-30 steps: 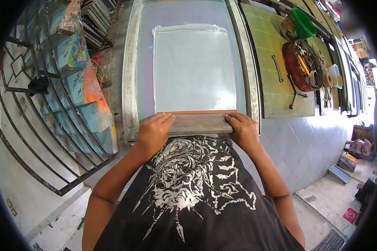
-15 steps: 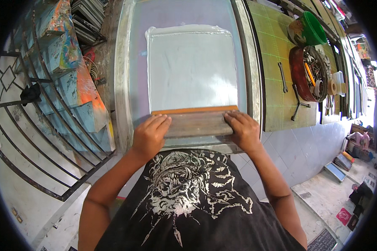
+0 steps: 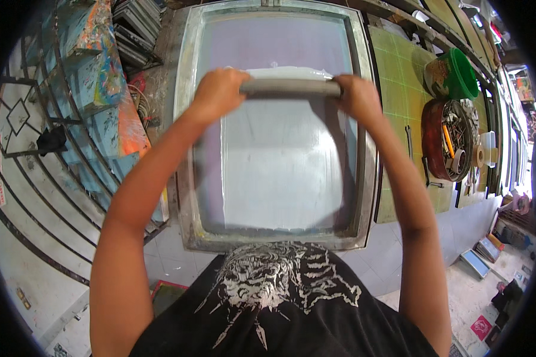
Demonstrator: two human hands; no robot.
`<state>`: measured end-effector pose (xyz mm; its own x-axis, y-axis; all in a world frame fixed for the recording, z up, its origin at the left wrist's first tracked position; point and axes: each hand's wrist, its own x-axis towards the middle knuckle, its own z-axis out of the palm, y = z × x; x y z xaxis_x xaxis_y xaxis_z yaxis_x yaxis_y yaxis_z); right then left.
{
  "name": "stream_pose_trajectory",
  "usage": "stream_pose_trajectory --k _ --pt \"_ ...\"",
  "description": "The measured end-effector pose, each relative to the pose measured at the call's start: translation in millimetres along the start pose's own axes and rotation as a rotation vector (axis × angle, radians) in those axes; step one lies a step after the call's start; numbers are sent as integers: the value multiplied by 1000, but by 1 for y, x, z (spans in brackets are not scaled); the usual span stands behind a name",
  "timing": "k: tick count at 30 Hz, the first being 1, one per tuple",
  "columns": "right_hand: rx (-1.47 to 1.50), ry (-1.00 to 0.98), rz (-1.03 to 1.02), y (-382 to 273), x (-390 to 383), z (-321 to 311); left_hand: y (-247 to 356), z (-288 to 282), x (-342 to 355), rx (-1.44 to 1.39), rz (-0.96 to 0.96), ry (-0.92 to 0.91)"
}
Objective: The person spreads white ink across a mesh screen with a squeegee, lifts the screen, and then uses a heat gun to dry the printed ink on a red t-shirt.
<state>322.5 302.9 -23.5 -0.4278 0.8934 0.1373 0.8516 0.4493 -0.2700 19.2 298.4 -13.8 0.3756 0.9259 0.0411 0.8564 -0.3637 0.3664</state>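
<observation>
Across the far part of a framed printing screen (image 3: pixel 187 149) lies a wide squeegee (image 3: pixel 292 88), gripped at both ends. My left hand (image 3: pixel 220 92) is closed round its left end, and my right hand (image 3: pixel 358 98) holds the right end. Both hands are slightly blurred. A pale grey rectangle of ink (image 3: pixel 280 172) covers the mesh on the near side of the squeegee. Beyond the squeegee shows a ridge of light ink (image 3: pixel 298 72), with bare lilac mesh farther off. The squeegee's blade edge is hidden from me.
At right, a green-topped board (image 3: pixel 393 89) bears a green bucket (image 3: pixel 458 74), a round red tray (image 3: pixel 438 140) of small tools, and a wrench (image 3: pixel 409 141). A black metal railing (image 3: pixel 47 238) and paint-splashed blue panels (image 3: pixel 95 134) stand at left.
Both hands have carried the squeegee from the screen's near end to its far end, and my arms are stretched out. The whole view has shifted a little.
</observation>
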Motion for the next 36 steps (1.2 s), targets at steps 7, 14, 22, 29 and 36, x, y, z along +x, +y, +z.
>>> stream_pose_trajectory --k 7,14,22,29,36 --pt "-42 20 -1 0 46 -43 3 -35 23 -59 -81 44" --pt "-14 369 -91 1 -10 35 5 35 -26 -62 61 373" --pt "31 -39 -14 -39 -7 -77 26 -69 -24 -73 -26 -42" --pt "63 -144 2 -101 -135 -93 99 -65 -166 -106 -101 -119" --pt "130 -264 125 -127 -237 -46 122 -3 -245 -220 -118 -294"
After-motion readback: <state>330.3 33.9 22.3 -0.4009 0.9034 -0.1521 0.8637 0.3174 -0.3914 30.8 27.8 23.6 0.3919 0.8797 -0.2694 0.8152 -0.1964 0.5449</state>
